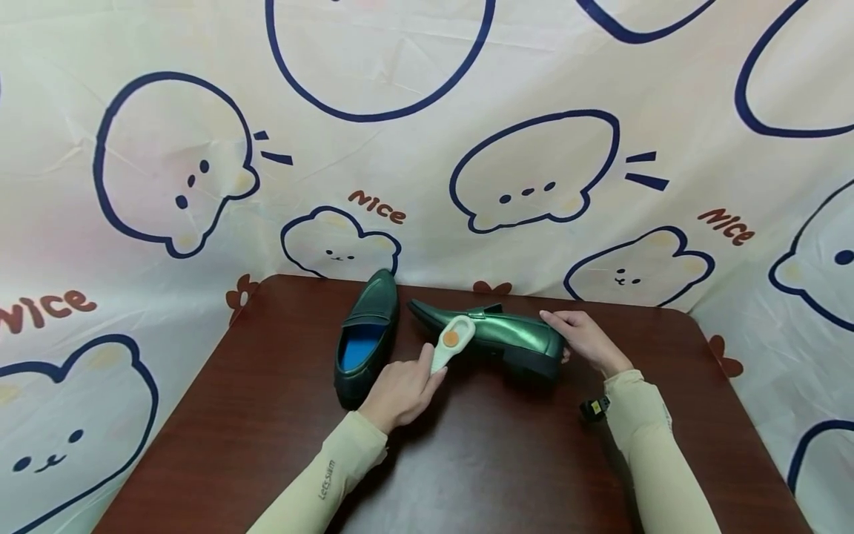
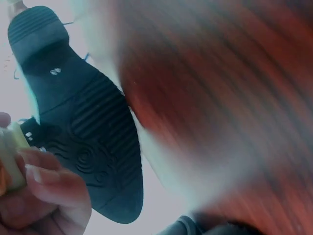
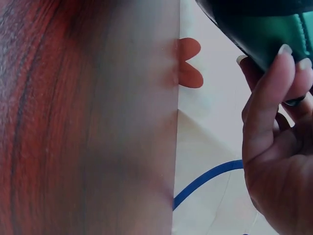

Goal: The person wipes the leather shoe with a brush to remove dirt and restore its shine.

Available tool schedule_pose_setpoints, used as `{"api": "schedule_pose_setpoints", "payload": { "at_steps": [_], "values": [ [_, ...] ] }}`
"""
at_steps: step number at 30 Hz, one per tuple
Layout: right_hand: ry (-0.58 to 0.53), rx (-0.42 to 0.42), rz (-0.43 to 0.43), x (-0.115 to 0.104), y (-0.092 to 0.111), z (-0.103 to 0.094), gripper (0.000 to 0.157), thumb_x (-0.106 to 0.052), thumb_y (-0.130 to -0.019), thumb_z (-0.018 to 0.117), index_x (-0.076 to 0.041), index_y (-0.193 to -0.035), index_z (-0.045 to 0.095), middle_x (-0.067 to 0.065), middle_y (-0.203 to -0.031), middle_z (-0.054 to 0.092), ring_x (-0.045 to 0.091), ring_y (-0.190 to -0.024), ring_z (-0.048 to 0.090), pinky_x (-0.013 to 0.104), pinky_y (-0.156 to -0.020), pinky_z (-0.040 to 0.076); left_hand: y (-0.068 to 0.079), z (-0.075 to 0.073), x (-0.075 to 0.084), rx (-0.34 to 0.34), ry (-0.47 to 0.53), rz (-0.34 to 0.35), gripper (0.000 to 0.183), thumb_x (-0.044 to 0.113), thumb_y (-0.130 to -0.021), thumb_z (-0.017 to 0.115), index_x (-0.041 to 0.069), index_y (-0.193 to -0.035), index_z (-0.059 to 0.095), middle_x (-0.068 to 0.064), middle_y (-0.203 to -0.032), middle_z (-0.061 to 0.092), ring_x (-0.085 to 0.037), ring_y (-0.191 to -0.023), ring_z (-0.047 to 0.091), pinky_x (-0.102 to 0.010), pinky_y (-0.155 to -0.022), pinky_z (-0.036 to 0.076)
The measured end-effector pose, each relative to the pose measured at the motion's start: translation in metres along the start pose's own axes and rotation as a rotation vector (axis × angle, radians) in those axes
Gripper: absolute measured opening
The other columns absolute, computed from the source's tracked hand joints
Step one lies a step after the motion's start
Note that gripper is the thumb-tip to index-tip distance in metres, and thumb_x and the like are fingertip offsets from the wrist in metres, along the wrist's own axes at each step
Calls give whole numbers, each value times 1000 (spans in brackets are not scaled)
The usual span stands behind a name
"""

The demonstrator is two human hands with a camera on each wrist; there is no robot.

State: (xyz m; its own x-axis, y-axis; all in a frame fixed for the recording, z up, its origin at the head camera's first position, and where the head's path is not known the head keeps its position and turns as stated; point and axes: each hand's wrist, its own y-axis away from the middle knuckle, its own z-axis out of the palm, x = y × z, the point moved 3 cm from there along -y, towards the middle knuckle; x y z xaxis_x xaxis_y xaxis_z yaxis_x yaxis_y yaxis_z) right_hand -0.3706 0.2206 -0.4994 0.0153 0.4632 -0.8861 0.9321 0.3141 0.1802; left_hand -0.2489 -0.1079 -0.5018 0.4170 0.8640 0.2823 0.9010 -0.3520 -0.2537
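My right hand grips a shiny green loafer at its heel. The loafer is tilted, its toe to the left, and its dark ridged sole fills much of the left wrist view. In the right wrist view, fingers curl around the green heel. My left hand holds a small pale handled tool with a round orange spot, close against the loafer's side; its exact kind is unclear. The matching loafer stands upright to the left, blue insole showing.
A dark reddish-brown table lies below, its back edge against a pale cartoon-printed cloth. By the right cuff there is a small black object with a yellow mark.
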Motion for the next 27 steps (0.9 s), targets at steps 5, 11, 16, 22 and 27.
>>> {"api": "schedule_pose_setpoints", "payload": {
  "at_steps": [5, 11, 16, 22, 27],
  "values": [
    [44, 12, -8, 1, 0, -1, 56, -63, -88, 52, -7, -90, 61, 9, -69, 52, 21, -52, 52, 43, -56, 53, 1, -5, -6, 37, 52, -105, 36, 44, -102, 36, 8, -104, 39, 2, -56, 42, -12, -42, 40, -28, -42, 34],
    [47, 9, -14, 4, -1, -1, 55, -61, -89, 52, -7, -87, 60, 9, -69, 52, 23, -52, 53, 44, -55, 52, 1, -11, -11, 98, 73, -195, 33, 41, -102, 39, 8, -103, 40, -1, -57, 43, -14, -43, 40, -30, -43, 33],
    [75, 36, -50, -1, 1, 0, 55, -60, -89, 54, -7, -76, 54, 7, -65, 46, 25, -53, 52, 51, -56, 51, -5, -12, 5, 144, 86, -52, 33, 42, -103, 33, 11, -99, 43, 3, -59, 41, -11, -44, 40, -27, -43, 33],
    [91, 59, -65, -5, 1, 3, 55, -61, -89, 53, -8, -73, 51, 6, -62, 44, 25, -52, 51, 50, -54, 51, -8, 3, 25, 94, -53, 103, 32, 43, -102, 38, 11, -101, 44, 6, -61, 41, -9, -46, 40, -26, -43, 33],
    [85, 42, -39, -2, 0, 2, 56, -62, -88, 53, -7, -78, 56, 7, -64, 46, 23, -54, 52, 52, -57, 51, -8, 7, 26, 103, -135, 99, 32, 41, -101, 41, 8, -103, 43, 3, -61, 44, -12, -45, 44, -28, -42, 35]
  ]
}}
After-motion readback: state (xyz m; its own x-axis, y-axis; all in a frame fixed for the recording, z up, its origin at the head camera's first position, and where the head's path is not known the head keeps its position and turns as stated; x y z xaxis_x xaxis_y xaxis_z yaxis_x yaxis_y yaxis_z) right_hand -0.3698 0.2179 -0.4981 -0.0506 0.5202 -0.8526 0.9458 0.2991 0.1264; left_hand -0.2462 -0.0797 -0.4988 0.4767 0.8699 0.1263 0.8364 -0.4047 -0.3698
